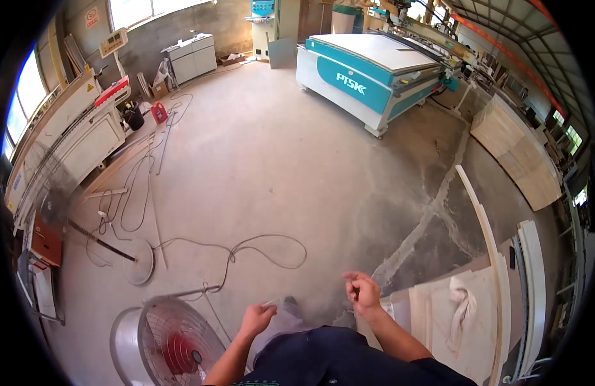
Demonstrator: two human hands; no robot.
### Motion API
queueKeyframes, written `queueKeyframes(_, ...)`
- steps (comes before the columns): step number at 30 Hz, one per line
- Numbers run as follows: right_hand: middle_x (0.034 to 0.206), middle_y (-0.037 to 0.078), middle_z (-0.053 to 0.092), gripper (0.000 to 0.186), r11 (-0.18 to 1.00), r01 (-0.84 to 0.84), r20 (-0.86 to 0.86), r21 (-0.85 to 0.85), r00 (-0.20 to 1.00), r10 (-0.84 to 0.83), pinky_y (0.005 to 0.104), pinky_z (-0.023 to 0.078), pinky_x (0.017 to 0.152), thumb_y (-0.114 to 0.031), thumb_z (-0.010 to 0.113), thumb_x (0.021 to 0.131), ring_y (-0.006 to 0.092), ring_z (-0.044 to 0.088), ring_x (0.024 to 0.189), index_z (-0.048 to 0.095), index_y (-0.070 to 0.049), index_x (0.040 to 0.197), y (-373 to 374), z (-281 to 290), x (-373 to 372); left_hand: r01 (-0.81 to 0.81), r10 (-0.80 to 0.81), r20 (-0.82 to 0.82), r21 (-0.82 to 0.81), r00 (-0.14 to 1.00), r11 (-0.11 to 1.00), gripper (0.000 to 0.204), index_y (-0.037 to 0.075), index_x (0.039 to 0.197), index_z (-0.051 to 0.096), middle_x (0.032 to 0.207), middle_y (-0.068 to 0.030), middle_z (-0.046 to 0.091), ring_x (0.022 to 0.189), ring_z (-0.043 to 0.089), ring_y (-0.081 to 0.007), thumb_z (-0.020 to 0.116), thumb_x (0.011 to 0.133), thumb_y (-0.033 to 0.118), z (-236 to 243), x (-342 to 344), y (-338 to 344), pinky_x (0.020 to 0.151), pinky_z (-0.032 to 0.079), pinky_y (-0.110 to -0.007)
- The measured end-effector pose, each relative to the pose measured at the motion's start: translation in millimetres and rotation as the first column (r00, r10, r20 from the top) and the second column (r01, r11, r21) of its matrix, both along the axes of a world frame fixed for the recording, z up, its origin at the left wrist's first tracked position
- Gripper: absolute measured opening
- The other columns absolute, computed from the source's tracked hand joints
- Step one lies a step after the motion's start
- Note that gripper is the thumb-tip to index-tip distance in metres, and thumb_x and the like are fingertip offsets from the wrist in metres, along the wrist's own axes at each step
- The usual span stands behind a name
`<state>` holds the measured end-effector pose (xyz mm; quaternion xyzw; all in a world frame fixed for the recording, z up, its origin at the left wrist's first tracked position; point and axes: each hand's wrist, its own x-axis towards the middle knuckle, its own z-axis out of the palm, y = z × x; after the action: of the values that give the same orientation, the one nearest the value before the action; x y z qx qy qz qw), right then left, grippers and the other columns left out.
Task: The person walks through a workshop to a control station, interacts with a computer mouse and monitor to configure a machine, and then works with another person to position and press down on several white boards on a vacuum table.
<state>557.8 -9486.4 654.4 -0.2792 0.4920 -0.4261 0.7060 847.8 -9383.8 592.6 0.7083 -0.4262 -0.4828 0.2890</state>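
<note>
– Shirt [326, 357] closest, six o'clock. Hands?
– Left hand [257, 320] curled, grip unclear; right hand [365, 293] half-curled, index finger [350, 276] out, seemingly empty.
– Big fan [172, 347]?
– Seven o'clock. Likely heavy, stiff; grip drum [125, 341], not grille [193, 334].

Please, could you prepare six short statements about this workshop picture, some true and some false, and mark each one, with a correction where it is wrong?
1. The drum fan stands to the left of the left hand. True.
2. The right hand touches the crumpled cloth. False: the cloth lies apart from it, on a pale board.
3. A cable lies in loops on the floor. True.
4. The big machine at the far side is all red. False: it is white and teal.
5. A red jug stands near a black bucket. True.
6. Long sleeves cover both forearms. False: they are bare.
</note>
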Motion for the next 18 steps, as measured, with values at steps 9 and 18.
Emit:
queueKeyframes(9,0.070,0.009,0.058,0.031,0.951,0.292,-0.130,0.104,0.952,-0.278,0.0242,0.032,0.043,-0.002,0.044,0.075,0.0111,0.040,0.045,0.062,0.007,0.099,-241,-62,-21,0.464,-0.311,0.396,-0.386,0.864,0.798,0.018,0.001,0.090,0.068,0.091,-0.0139,0.066,0.080,0.063,-0.0340,0.065,0.088,0.019,77,29,-378,0.070,0.050,-0.038)
queueKeyframes(18,0.080,0.004,0.063,0.033,0.673,-0.703,-0.381,-0.230,0.702,0.602,0.0270,0.045,0.064,-0.026,0.068,0.087,0.0110,0.057,0.071,0.066,-0.002,0.110,-575,9,150,0.022,-0.035,-0.077,-0.162,0.996,0.987,0.022,0.002,0.103,0.069,0.085,-0.0088,0.070,0.077,0.062,-0.0124,0.064,0.088,0.016,67,63,-590,0.070,0.050,-0.032)
